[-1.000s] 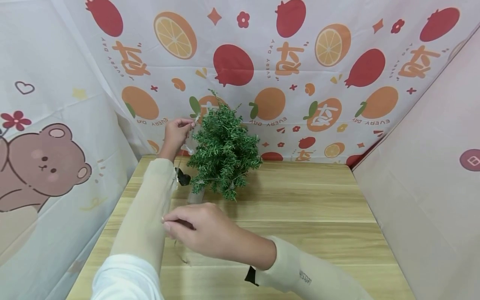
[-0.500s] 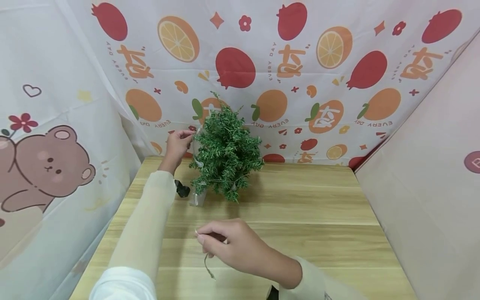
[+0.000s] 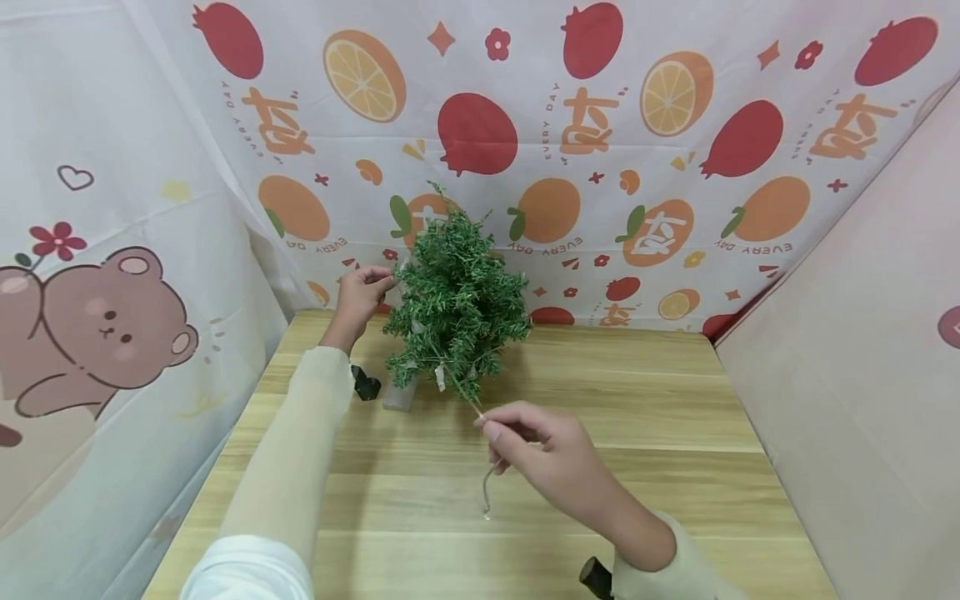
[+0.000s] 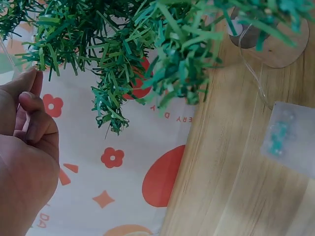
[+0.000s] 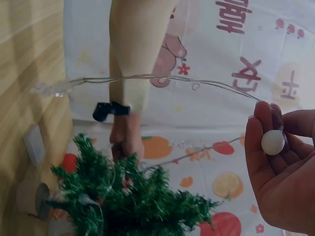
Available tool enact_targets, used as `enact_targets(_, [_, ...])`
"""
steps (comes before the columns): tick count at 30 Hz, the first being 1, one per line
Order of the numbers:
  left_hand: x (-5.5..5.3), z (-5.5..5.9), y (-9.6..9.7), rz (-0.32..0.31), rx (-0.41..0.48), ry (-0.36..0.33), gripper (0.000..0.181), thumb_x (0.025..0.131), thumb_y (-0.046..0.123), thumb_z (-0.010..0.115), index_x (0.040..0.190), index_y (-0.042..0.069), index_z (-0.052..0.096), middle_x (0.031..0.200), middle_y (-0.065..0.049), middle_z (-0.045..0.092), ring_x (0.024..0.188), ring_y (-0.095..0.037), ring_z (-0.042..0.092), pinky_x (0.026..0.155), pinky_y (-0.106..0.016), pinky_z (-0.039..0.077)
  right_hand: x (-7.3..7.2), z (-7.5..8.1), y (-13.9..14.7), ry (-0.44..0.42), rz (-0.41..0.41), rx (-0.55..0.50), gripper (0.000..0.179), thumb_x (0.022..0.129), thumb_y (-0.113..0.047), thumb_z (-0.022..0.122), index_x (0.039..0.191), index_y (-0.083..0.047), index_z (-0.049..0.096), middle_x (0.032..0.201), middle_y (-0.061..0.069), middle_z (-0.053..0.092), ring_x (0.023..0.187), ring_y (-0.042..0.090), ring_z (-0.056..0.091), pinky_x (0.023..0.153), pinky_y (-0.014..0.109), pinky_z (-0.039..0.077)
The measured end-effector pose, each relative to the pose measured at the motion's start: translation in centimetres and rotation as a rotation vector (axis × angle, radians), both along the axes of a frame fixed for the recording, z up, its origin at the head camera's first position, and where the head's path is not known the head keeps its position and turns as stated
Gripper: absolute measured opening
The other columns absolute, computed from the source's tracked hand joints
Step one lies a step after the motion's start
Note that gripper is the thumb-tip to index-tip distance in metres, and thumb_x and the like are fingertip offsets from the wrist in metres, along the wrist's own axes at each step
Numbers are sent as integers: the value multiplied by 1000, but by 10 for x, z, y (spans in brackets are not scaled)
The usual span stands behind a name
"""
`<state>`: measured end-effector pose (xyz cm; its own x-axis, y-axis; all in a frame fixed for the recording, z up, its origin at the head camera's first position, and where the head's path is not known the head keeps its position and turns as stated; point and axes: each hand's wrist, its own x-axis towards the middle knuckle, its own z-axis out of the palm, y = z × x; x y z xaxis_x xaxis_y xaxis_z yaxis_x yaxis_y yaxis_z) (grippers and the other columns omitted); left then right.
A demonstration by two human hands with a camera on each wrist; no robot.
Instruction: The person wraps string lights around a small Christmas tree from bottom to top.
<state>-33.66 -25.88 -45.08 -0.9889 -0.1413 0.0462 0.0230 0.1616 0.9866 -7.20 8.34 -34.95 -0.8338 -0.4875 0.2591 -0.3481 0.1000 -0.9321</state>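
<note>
A small artificial green Christmas tree stands at the back of the table. At its left side my left hand pinches a thin string-light wire; the fingertips touch the foliage edge in the left wrist view. In front of the tree, my right hand pinches the same string lights between thumb and fingers. One stretch runs taut from it to the branches, and a loose end hangs below. A round white bulb sits against the right fingers. Another light hangs low on the tree's front.
A translucent box with small green and clear pieces inside lies by the round tree base. Behind the tree rises a fruit-print cloth; side cloths flank the wooden table.
My right hand has swung rightward from over the left forearm to the tree's front, drawing the string lights across. My left hand has lowered slightly beside the tree.
</note>
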Motion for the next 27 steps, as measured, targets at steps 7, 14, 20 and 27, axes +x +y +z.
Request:
enact_targets(7, [6, -3, 2, -17, -89, 20, 25, 99, 27, 67, 112, 6, 69, 92, 8, 63, 74, -11, 53, 68, -31, 50, -2, 9, 18, 77, -70, -6, 16, 102, -8, 59, 111, -5, 72, 80, 8, 66, 70, 14, 68, 67, 35, 61])
enact_targets(14, [15, 3, 3, -58, -75, 4, 27, 97, 24, 71, 114, 2, 71, 94, 7, 69, 75, -6, 60, 67, -24, 52, -2, 8, 28, 120, -102, -16, 14, 101, -4, 59, 108, -4, 72, 78, 7, 66, 67, 14, 67, 66, 34, 60])
enact_targets(20, [33, 21, 7, -143, -105, -14, 29, 99, 15, 66, 120, -5, 68, 112, -15, 70, 84, -10, 64, 71, -22, 54, -3, 5, 33, 89, -127, -14, 14, 101, -5, 59, 108, -3, 72, 78, 8, 66, 68, 15, 68, 66, 34, 61])
enact_targets(27, [45, 22, 2, -134, -67, 0, 26, 98, 15, 68, 117, -3, 70, 103, -8, 72, 80, -13, 65, 69, -23, 54, -4, 9, 37, 93, -155, -13, 14, 101, -6, 60, 107, -3, 72, 79, 8, 66, 68, 16, 68, 67, 34, 61])
